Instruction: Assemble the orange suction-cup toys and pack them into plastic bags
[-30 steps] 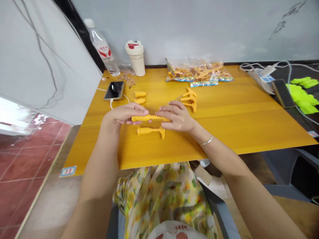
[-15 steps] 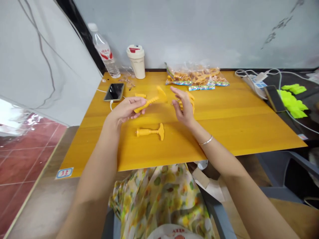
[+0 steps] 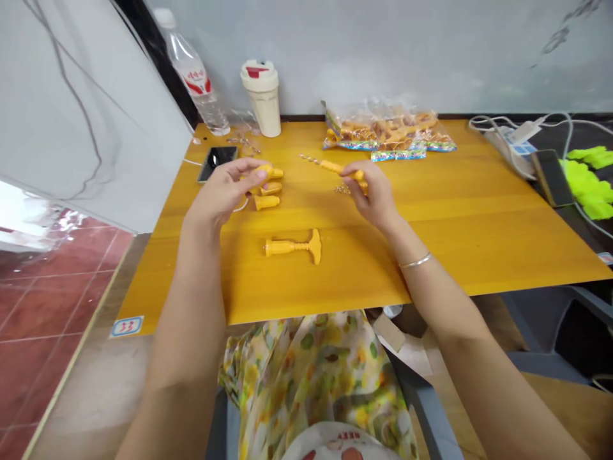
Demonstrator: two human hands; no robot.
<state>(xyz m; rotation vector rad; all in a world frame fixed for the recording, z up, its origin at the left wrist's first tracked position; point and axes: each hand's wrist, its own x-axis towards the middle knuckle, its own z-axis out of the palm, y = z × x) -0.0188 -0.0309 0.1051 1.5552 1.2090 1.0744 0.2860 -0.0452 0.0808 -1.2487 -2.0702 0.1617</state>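
Observation:
My left hand (image 3: pixel 228 186) is closed, with a yellow plastic sleeve (image 3: pixel 275 172) between thumb and fingers. Just below its fingertips, two more yellow sleeves (image 3: pixel 267 202) lie on the tabletop. In my right hand (image 3: pixel 374 193) is a yellow corkscrew (image 3: pixel 330 167), its bare metal spiral pointing left toward the left hand. Partly hidden under the right hand, another metal spiral (image 3: pixel 342 189) shows beside yellow plastic. Nearer to me lies a whole yellow corkscrew (image 3: pixel 293 246) with its T-shaped handle to the right and its sleeve on.
Clear bags of orange-yellow parts (image 3: pixel 387 133) lie at the back. A water bottle (image 3: pixel 195 80), a lidded cup (image 3: pixel 262 99) and a phone (image 3: pixel 218 160) stand or lie at the back left. A power strip (image 3: pixel 510 144), another phone (image 3: pixel 553 177) and neon-yellow pieces (image 3: pixel 591 185) are at right.
Half a second ago my left hand held a corkscrew with its handle and my right hand was open. Now my right hand grips a corkscrew with its spiral bare, and my left holds a sleeve.

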